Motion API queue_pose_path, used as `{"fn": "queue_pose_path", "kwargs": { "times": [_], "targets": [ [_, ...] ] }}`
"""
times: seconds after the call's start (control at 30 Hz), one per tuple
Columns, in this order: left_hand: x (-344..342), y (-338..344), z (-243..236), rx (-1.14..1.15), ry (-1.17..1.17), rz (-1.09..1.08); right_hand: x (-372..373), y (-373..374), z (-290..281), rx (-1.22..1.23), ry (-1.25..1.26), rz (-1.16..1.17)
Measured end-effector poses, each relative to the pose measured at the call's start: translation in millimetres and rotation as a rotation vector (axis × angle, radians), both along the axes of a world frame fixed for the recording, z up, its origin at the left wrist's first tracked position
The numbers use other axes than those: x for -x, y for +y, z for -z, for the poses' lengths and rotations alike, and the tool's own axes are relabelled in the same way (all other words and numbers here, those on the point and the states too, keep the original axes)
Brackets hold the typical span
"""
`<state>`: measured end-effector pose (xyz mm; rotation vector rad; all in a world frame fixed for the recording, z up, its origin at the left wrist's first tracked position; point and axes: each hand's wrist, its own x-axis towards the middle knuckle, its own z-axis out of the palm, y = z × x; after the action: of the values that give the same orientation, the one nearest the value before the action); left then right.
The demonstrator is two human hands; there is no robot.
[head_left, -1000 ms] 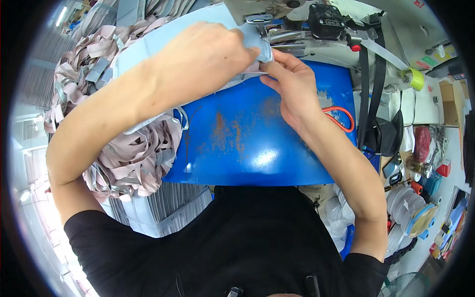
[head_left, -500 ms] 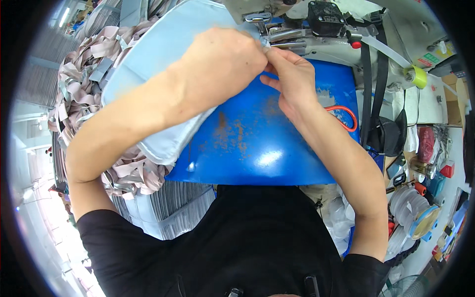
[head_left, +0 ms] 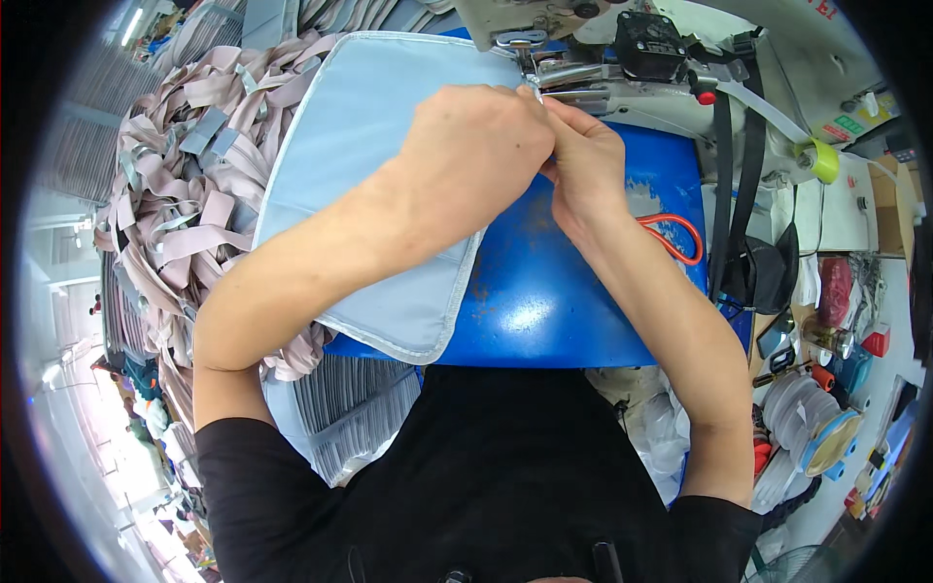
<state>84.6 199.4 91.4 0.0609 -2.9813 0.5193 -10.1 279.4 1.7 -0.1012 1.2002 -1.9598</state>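
Both hands at the needle, twelve o'clock!
Left hand (head_left: 481, 136) and right hand (head_left: 583, 155) pressed together, pinching the panel (head_left: 374, 126) edge on the table (head_left: 573, 291).

Sewing workshop: sewing machine (head_left: 622, 58), strap piles (head_left: 175, 194), blue worktable (head_left: 573, 291).

**Surroundings of the blue counter**

Blue counter (head_left: 573, 301), paint worn in patches, taken as landmark. At its far edge: sewing machine (head_left: 622, 58). On its right part: orange-handled scissors (head_left: 675, 238). Just right of it: black straps (head_left: 734, 185) hanging down and a yellow-green tape roll (head_left: 821, 160). Left of it: heap of grey-pink webbing strips (head_left: 185, 214). Lower right: stacked tape rolls (head_left: 812, 423).
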Motion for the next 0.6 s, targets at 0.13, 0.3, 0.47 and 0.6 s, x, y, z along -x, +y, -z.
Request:
{"fn": "queue_pose_path", "kwargs": {
  "times": [0.13,0.3,0.47,0.6],
  "targets": [
    [1.8,4.5,3.9,-0.064,0.046,-0.024,-1.6,0.7,5.3,0.037,0.0,0.019],
    [15.3,12.7,27.1,-0.169,0.208,-0.105,1.8,7.1,9.2,0.106,0.012,-0.028],
    [17.9,18.1,45.3,-0.408,0.404,-0.245,12.6,22.4,13.4,0.053,0.274,-0.069],
    [-11.9,0.6,65.9,-0.785,0.508,-0.258,-1.2,46.1,23.6,-0.124,0.838,-0.072]
  ]
}}
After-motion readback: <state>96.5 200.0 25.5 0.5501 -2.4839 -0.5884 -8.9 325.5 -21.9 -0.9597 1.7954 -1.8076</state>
